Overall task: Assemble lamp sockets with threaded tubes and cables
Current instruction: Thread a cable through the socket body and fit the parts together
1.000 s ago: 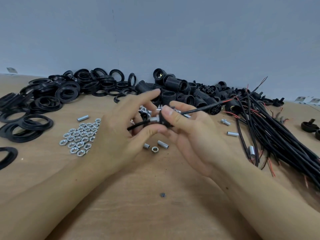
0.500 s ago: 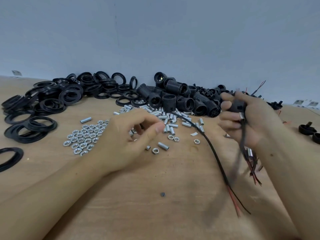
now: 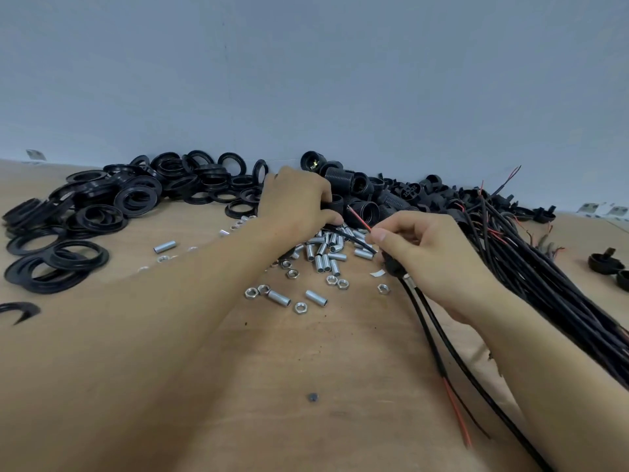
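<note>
My left hand (image 3: 299, 202) reaches far over the table and grips a black threaded lamp socket (image 3: 335, 202) at the near edge of the socket pile (image 3: 367, 199). My right hand (image 3: 425, 250) holds a black socket base (image 3: 391, 265) and pinches a black cable (image 3: 357, 240) whose red wire end (image 3: 359, 218) points toward the sockets. Two cable strands (image 3: 439, 345) hang from that hand down across the wood. Silver threaded tubes (image 3: 326, 257) and nuts (image 3: 299, 306) lie scattered between the hands.
A heap of black rings (image 3: 112, 206) covers the left of the wooden table (image 3: 289, 420). A thick bundle of black cables (image 3: 544, 277) runs along the right side. Two black caps (image 3: 607, 264) sit at the far right. The grey wall rises behind the piles.
My left hand moved from the nuts forward to the socket pile and closed on a socket. My right hand came back left and down with the cabled base, now pinching the cable end.
</note>
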